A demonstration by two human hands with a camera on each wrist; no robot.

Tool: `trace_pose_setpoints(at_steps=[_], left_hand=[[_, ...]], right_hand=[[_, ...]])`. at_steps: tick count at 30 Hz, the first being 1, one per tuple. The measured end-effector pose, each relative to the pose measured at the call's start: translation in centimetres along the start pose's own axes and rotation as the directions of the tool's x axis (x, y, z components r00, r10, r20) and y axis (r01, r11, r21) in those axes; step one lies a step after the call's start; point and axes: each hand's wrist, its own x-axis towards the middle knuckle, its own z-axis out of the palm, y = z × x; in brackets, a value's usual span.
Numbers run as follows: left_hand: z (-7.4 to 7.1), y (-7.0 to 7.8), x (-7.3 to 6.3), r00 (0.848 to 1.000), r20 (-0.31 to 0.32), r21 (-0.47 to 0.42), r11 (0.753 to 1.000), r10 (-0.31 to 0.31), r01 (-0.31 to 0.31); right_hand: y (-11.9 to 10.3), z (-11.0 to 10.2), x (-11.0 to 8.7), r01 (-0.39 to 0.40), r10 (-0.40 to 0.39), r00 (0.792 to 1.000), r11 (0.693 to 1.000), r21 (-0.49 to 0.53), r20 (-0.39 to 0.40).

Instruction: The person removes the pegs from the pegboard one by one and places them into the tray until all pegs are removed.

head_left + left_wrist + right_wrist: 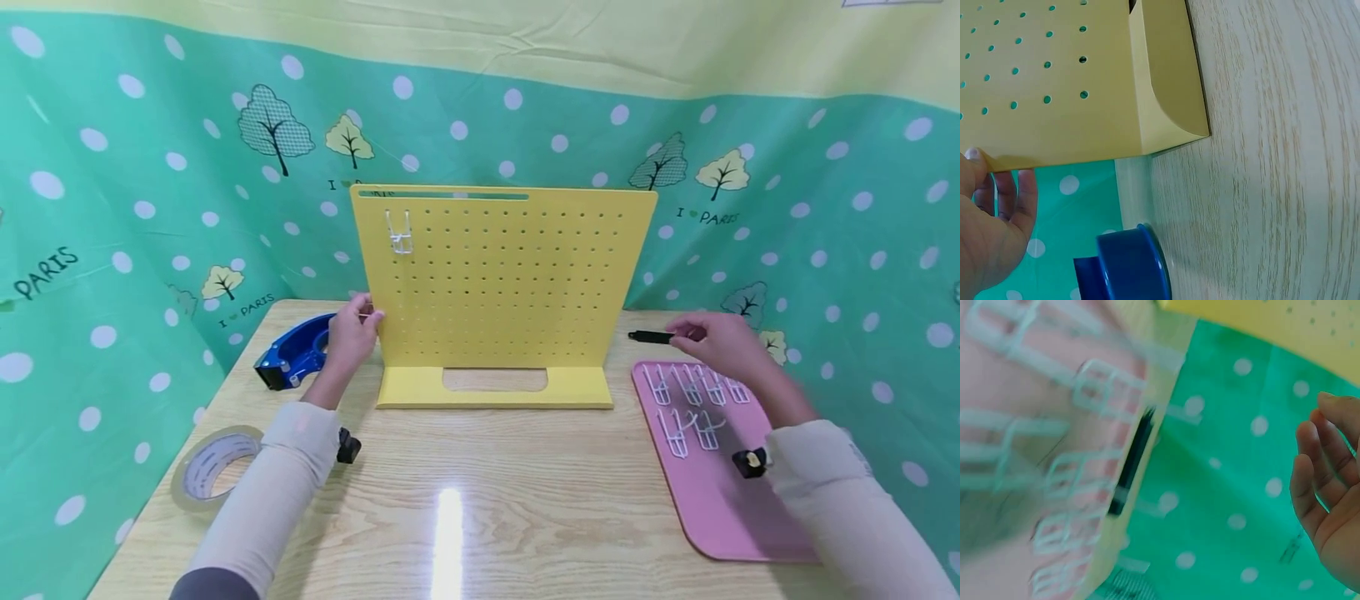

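A yellow pegboard [487,283] stands upright on its base. My left hand [352,332] grips its left edge, thumb on the front face and fingers behind, as the left wrist view [997,219] shows too. One white wire hook [401,233] hangs at the board's upper left. My right hand [716,340] hovers past the board's right side with loosely bent fingers and nothing between them. In the head view its fingertips overlap a slim black object [649,337]; the right wrist view has this lying on the table behind the tray, apart from the hand [1329,500].
Several white wire hooks [692,387] lie on a pink tray [735,517] at the right. On the left are a blue tape dispenser [300,350] and a roll of tape [183,483]. A green dotted curtain [480,142] closes off the back and sides.
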Motion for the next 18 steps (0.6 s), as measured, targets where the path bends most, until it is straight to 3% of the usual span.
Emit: trace_pose_setpoints(at_steps=[4,18], left_hand=[[0.1,0.0,0.1,1.000,0.003,0.005,1.000,-0.009,0.009],[0.1,0.1,-0.1,1.000,0.009,-0.008,1.000,-0.011,0.011]], right_hand=[[-2.4,0.3,1.4,0.013,-0.013,1.000,0.999,0.034,0.002],[-10.3,1.5,6.2,0.230,-0.225,0.972,0.970,0.081,-0.067]])
